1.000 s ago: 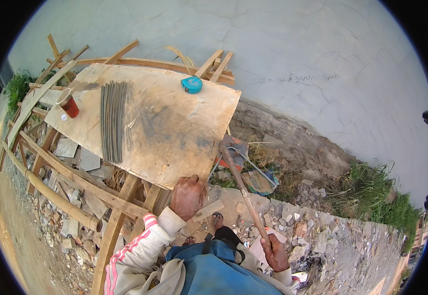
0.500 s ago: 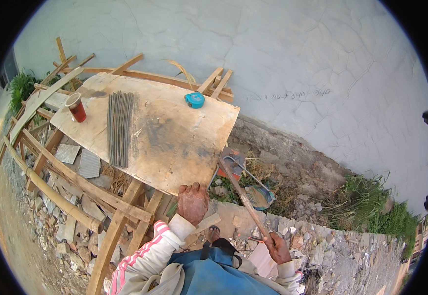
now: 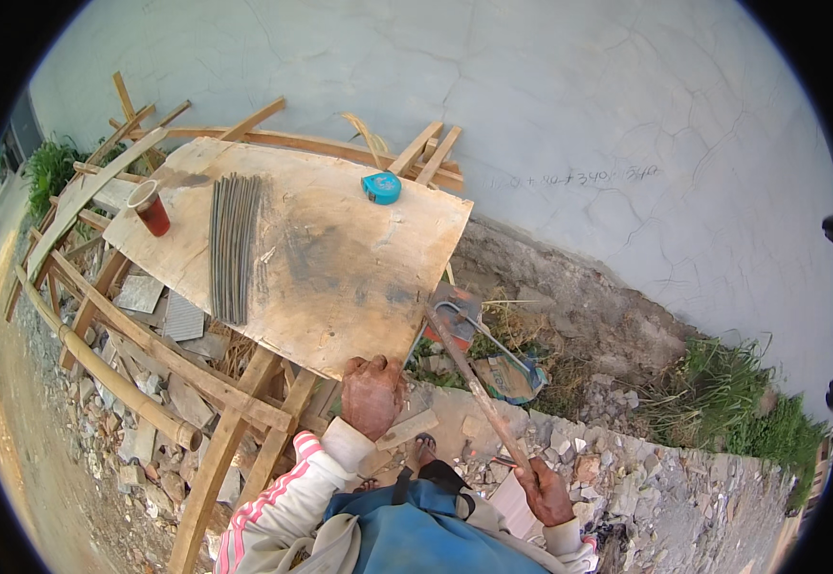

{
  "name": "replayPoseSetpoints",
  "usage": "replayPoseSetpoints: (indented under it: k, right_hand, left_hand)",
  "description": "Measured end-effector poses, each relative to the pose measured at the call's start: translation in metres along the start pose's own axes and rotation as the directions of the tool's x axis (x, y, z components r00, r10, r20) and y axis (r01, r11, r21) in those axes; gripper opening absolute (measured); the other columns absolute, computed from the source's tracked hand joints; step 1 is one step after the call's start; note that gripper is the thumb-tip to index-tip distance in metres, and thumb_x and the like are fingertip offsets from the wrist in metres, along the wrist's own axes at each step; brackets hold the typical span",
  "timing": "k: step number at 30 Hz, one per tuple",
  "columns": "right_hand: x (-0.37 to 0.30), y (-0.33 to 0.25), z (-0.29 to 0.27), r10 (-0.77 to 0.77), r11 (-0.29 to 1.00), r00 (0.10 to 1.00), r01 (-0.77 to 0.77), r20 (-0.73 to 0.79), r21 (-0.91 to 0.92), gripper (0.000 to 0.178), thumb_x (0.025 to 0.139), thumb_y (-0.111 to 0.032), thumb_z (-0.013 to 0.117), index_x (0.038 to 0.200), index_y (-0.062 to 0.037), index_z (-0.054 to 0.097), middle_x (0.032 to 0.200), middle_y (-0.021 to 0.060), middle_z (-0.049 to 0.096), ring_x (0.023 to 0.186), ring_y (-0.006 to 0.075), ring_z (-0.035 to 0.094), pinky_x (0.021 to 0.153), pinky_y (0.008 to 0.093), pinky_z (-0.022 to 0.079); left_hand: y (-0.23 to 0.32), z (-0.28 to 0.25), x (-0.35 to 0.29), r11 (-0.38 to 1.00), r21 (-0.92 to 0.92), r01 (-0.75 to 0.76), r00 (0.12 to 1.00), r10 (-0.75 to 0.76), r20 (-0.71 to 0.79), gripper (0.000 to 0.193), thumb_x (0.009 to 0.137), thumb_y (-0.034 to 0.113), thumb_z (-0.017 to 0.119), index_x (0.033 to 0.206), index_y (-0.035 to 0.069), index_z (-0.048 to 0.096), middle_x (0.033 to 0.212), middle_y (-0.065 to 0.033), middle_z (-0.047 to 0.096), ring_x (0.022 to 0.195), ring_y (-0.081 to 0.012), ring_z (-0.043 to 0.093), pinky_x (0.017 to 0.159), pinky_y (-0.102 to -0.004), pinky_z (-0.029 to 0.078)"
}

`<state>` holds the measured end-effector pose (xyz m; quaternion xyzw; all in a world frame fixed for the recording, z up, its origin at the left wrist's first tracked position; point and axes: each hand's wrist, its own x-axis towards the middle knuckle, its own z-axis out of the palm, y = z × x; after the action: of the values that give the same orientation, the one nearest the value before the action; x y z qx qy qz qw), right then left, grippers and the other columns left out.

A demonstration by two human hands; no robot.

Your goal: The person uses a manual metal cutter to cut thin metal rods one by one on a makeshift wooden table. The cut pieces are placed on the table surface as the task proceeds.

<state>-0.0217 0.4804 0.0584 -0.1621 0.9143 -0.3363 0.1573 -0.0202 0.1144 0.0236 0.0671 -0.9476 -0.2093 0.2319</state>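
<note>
My left hand rests with bent fingers on the near edge of a worn plywood board that serves as a tabletop. My right hand grips the lower end of a long wooden handle, which slants up and left to a metal tool head near the board's right corner. On the board lie a bundle of thin dark metal rods, a red cup at the far left and a teal tape measure at the far edge.
The board sits on a rough frame of timber poles over broken slabs and rubble. A cracked grey plastered wall stands behind. Stony ground and grass lie to the right, with a shallow basin beside the board.
The view has shifted, so the board sits lower and further right in the picture. My left hand stays on the board's edge and my right hand keeps hold of the handle.
</note>
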Motion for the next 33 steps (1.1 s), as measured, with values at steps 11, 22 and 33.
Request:
replayPoseSetpoints:
  k: [11,22,33]
  right_hand:
    - [-0.022,-0.030,0.021,-0.002,1.000,0.997,0.000,-0.074,-0.020,0.031,0.104,-0.031,0.066,0.098,-0.0008,0.061,0.068,0.0233,0.060,0.066,0.0449,0.065,0.056,0.0480,0.046]
    - [-0.039,-0.050,0.054,0.074,0.997,0.987,-0.078,-0.144,-0.026,0.034,0.105,-0.036,0.062,0.101,-0.0019,0.058,0.068,0.0263,0.062,0.070,0.0511,0.064,0.058,0.0554,0.046]
    - [-0.038,-0.038,0.044,0.026,1.000,0.993,-0.028,-0.118,-0.010,0.034,0.103,-0.035,0.067,0.101,-0.0007,0.063,0.065,0.0222,0.059,0.063,0.0436,0.063,0.056,0.0502,0.045]
  left_hand:
    - [-0.008,-0.009,0.005,0.996,-0.068,-0.057,0.998,0.058,0.023,0.019,0.082,0.014,0.066,0.096,0.002,0.065,0.083,-0.0173,0.067,0.079,-0.0379,0.067,0.085,-0.0484,0.048]
    - [-0.030,-0.015,0.011,0.987,-0.120,-0.105,0.992,0.113,0.064,0.021,0.082,0.012,0.064,0.100,0.002,0.069,0.085,-0.0182,0.068,0.081,-0.0388,0.066,0.084,-0.0490,0.048]
    - [-0.032,-0.016,0.016,0.989,-0.091,-0.115,0.990,0.122,0.066,0.022,0.082,0.018,0.064,0.100,0.005,0.069,0.082,-0.0172,0.069,0.077,-0.0371,0.068,0.088,-0.0487,0.048]
